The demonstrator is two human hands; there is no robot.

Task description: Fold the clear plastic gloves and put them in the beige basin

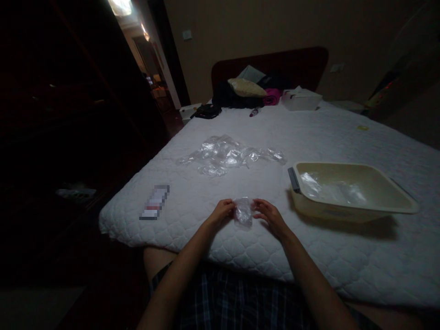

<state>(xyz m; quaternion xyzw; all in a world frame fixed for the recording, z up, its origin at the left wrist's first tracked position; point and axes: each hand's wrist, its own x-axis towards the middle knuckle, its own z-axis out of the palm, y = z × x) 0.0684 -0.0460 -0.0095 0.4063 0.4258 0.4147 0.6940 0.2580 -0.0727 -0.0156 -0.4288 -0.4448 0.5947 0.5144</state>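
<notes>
My left hand point(222, 212) and my right hand point(270, 215) both pinch a small clear plastic bag point(244, 213) between them, just above the near edge of the white quilted mattress point(206, 238). The left fingers grip its left top corner, the right fingers its right top corner. Farther back on the mattress lies a loose pile of clear plastic bags point(227, 156). To the right stands a beige plastic basin point(405, 206) with more clear bags point(330, 189) inside.
A small flat packet point(154, 208) lies on the mattress to the left. At the headboard are clothes and a pillow point(245, 89), a white box point(301, 99) and a small bottle point(255, 112). Dark furniture fills the left side; a doorway opens behind it.
</notes>
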